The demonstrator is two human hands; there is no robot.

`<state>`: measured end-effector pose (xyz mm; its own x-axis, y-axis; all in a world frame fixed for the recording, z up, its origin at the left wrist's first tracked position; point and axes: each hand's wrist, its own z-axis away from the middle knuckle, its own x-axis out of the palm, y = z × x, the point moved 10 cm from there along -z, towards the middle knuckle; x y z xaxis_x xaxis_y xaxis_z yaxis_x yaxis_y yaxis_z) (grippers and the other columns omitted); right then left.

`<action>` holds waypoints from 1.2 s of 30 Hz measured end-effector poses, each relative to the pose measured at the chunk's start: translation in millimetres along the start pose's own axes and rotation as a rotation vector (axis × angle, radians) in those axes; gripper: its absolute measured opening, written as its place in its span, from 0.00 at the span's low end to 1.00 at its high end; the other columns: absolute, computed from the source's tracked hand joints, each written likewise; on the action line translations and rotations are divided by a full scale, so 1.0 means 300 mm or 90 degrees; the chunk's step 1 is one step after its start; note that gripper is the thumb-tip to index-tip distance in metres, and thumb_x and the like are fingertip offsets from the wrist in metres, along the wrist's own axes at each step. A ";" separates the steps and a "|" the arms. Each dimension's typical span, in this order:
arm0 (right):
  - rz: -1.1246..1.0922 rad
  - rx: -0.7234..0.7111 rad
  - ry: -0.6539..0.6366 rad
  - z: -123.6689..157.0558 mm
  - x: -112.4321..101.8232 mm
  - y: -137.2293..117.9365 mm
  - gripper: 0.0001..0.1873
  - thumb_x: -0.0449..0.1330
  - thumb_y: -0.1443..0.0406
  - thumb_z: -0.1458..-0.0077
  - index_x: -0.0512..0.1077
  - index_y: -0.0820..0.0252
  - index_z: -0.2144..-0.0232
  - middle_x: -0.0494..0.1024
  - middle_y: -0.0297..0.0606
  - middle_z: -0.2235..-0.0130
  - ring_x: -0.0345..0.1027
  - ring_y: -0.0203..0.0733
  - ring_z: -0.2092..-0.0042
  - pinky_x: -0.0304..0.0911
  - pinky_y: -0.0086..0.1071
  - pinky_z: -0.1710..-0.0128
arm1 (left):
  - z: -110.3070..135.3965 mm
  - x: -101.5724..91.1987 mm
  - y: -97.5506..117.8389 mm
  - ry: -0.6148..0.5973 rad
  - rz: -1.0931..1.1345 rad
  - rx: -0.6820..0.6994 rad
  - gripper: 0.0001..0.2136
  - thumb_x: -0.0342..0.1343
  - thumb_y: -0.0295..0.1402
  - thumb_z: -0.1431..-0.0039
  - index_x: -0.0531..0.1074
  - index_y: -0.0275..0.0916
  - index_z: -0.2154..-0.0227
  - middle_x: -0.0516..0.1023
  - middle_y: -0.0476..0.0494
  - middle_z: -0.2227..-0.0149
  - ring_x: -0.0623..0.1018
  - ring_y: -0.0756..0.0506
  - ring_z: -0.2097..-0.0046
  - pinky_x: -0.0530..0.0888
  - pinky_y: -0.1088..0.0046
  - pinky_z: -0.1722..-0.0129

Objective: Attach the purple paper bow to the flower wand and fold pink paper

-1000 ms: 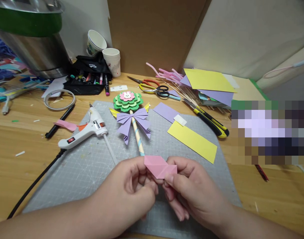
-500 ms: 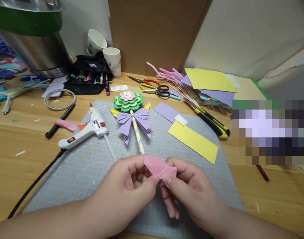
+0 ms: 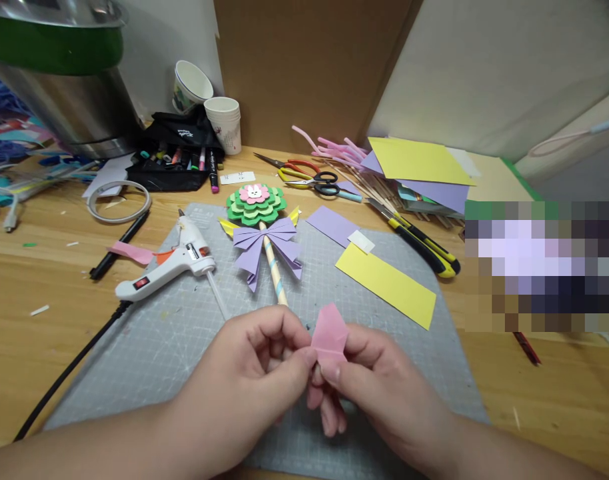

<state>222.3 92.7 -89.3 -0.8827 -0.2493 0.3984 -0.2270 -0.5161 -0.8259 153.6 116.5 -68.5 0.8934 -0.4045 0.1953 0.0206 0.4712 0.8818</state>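
A small piece of folded pink paper (image 3: 330, 332) stands upright between my two hands, its pointed end up and a crease across its lower part. My left hand (image 3: 264, 373) pinches its lower left edge with thumb and forefinger. From the other side my right hand (image 3: 379, 380) grips the lower right part, thumb in front. Just beyond my hands lies a paper flower (image 3: 256, 203) in green layers with a pink bunny centre. Its striped stick (image 3: 274, 270) carries a purple paper bow (image 3: 267, 241). All this is above or on a grey cutting mat (image 3: 159, 360).
Left on the mat is a white glue gun (image 3: 167, 267), beside a black marker (image 3: 119, 247) and a tape roll (image 3: 118, 201). Purple (image 3: 333, 225) and yellow paper strips (image 3: 387, 283), a utility knife (image 3: 417, 240) and scissors (image 3: 312, 180) lie beyond and right. Paper cups (image 3: 223, 125) stand behind.
The pink paper has turned from lying sideways to pointing up between my fingers. My left fingers have shifted to its lower edge. Objects on the table stay put.
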 end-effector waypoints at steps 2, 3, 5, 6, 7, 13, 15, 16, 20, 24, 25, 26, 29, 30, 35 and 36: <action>0.051 -0.043 0.023 0.007 -0.009 -0.027 0.10 0.59 0.62 0.46 0.69 0.62 0.75 0.70 0.31 0.77 0.63 0.29 0.78 0.58 0.23 0.78 | -0.002 0.005 0.013 -0.005 0.027 0.011 0.08 0.60 0.27 0.52 0.67 0.38 0.81 0.72 0.54 0.83 0.70 0.55 0.80 0.64 0.84 0.83; 0.065 -0.065 0.040 0.012 -0.017 -0.039 0.10 0.59 0.62 0.46 0.69 0.62 0.75 0.69 0.30 0.76 0.63 0.29 0.77 0.59 0.24 0.77 | -0.002 0.006 0.016 -0.006 0.033 0.012 0.08 0.60 0.27 0.52 0.67 0.38 0.81 0.72 0.54 0.82 0.70 0.55 0.80 0.63 0.84 0.83; 0.064 -0.087 0.067 0.018 -0.033 -0.050 0.10 0.59 0.62 0.45 0.69 0.61 0.74 0.69 0.30 0.75 0.63 0.30 0.77 0.59 0.25 0.76 | -0.001 0.007 0.008 -0.008 0.028 -0.003 0.07 0.61 0.27 0.52 0.69 0.37 0.79 0.73 0.54 0.82 0.69 0.55 0.81 0.63 0.85 0.83; 0.051 -0.090 0.074 0.020 -0.038 -0.050 0.10 0.59 0.61 0.44 0.69 0.61 0.74 0.69 0.30 0.75 0.63 0.30 0.77 0.59 0.25 0.77 | -0.001 0.006 0.000 -0.012 0.022 -0.015 0.06 0.61 0.29 0.51 0.70 0.37 0.78 0.72 0.54 0.82 0.67 0.56 0.81 0.63 0.85 0.84; 0.034 -0.092 0.073 0.020 -0.040 -0.050 0.11 0.59 0.60 0.44 0.69 0.61 0.74 0.69 0.30 0.75 0.63 0.30 0.78 0.59 0.25 0.78 | 0.000 0.005 -0.008 -0.015 0.017 -0.026 0.05 0.61 0.30 0.49 0.71 0.37 0.76 0.72 0.54 0.82 0.67 0.56 0.81 0.64 0.85 0.84; -0.014 -0.101 0.068 0.023 -0.041 -0.054 0.13 0.61 0.58 0.46 0.70 0.61 0.74 0.69 0.31 0.76 0.62 0.30 0.79 0.58 0.25 0.79 | -0.012 0.007 -0.029 -0.051 0.071 -0.043 0.10 0.64 0.37 0.51 0.72 0.36 0.75 0.76 0.49 0.78 0.67 0.55 0.81 0.63 0.85 0.86; -0.023 -0.100 0.054 0.024 -0.036 -0.053 0.12 0.62 0.58 0.46 0.70 0.61 0.74 0.69 0.31 0.76 0.62 0.30 0.79 0.58 0.25 0.79 | -0.013 0.010 -0.035 -0.061 0.089 -0.057 0.12 0.66 0.38 0.53 0.71 0.36 0.76 0.76 0.49 0.78 0.67 0.55 0.81 0.63 0.85 0.86; -0.029 -0.095 0.046 0.024 -0.032 -0.051 0.12 0.61 0.59 0.45 0.70 0.61 0.74 0.69 0.31 0.76 0.62 0.29 0.79 0.58 0.24 0.79 | -0.013 0.010 -0.037 -0.063 0.095 -0.064 0.13 0.66 0.39 0.54 0.70 0.36 0.77 0.76 0.50 0.78 0.67 0.56 0.81 0.62 0.85 0.86; -0.040 -0.072 0.020 0.023 -0.023 -0.036 0.10 0.61 0.61 0.45 0.70 0.61 0.74 0.69 0.30 0.77 0.61 0.29 0.79 0.57 0.23 0.79 | -0.008 0.013 -0.048 -0.069 0.099 -0.090 0.15 0.68 0.39 0.56 0.68 0.37 0.79 0.75 0.52 0.80 0.64 0.57 0.83 0.61 0.85 0.87; -0.014 -0.074 0.016 0.027 -0.017 -0.036 0.10 0.61 0.61 0.45 0.69 0.61 0.74 0.69 0.30 0.76 0.61 0.29 0.78 0.58 0.24 0.78 | -0.004 0.022 -0.041 -0.083 0.109 -0.085 0.14 0.68 0.35 0.56 0.67 0.37 0.80 0.75 0.53 0.81 0.63 0.58 0.84 0.57 0.85 0.87; -0.005 -0.076 0.016 0.028 -0.016 -0.038 0.10 0.60 0.61 0.45 0.69 0.61 0.74 0.69 0.31 0.76 0.61 0.29 0.78 0.59 0.24 0.78 | -0.004 0.027 -0.036 -0.088 0.119 -0.080 0.14 0.68 0.34 0.55 0.66 0.37 0.81 0.75 0.53 0.81 0.65 0.58 0.83 0.58 0.85 0.86; 0.004 -0.077 0.015 0.029 -0.013 -0.041 0.10 0.60 0.61 0.45 0.69 0.61 0.74 0.68 0.31 0.76 0.61 0.30 0.78 0.59 0.25 0.77 | -0.002 0.032 -0.031 -0.095 0.134 -0.075 0.14 0.68 0.33 0.55 0.66 0.37 0.81 0.76 0.53 0.81 0.68 0.57 0.82 0.59 0.85 0.85; 0.021 -0.077 0.010 0.030 -0.005 -0.050 0.12 0.60 0.60 0.45 0.68 0.61 0.75 0.67 0.30 0.76 0.61 0.30 0.77 0.59 0.25 0.78 | 0.002 0.043 -0.015 -0.108 0.175 -0.058 0.14 0.67 0.30 0.54 0.65 0.37 0.82 0.76 0.53 0.80 0.76 0.53 0.76 0.69 0.81 0.76; 0.026 -0.077 0.008 0.030 -0.001 -0.054 0.12 0.60 0.59 0.46 0.68 0.61 0.75 0.66 0.30 0.76 0.60 0.30 0.77 0.58 0.25 0.77 | 0.004 0.046 -0.012 -0.111 0.179 -0.055 0.14 0.66 0.28 0.54 0.65 0.37 0.83 0.77 0.53 0.80 0.77 0.52 0.75 0.71 0.79 0.73; 0.070 -0.067 0.007 0.027 0.003 -0.049 0.12 0.60 0.60 0.46 0.67 0.60 0.76 0.67 0.30 0.77 0.61 0.31 0.77 0.59 0.26 0.76 | 0.006 0.042 -0.006 -0.105 0.136 -0.040 0.12 0.63 0.26 0.52 0.65 0.38 0.83 0.76 0.52 0.80 0.76 0.51 0.75 0.71 0.78 0.73; 0.061 -0.060 0.013 0.025 -0.003 -0.041 0.12 0.60 0.60 0.46 0.67 0.60 0.76 0.67 0.30 0.77 0.61 0.31 0.78 0.59 0.26 0.76 | 0.003 0.034 -0.008 -0.093 0.114 -0.036 0.11 0.63 0.28 0.51 0.66 0.37 0.82 0.75 0.52 0.80 0.74 0.52 0.77 0.69 0.80 0.76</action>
<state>229.1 93.1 -76.5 -0.9102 -0.2761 0.3087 -0.1785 -0.4111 -0.8939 162.4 110.6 -68.1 0.8104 -0.4180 0.4106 -0.1038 0.5872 0.8027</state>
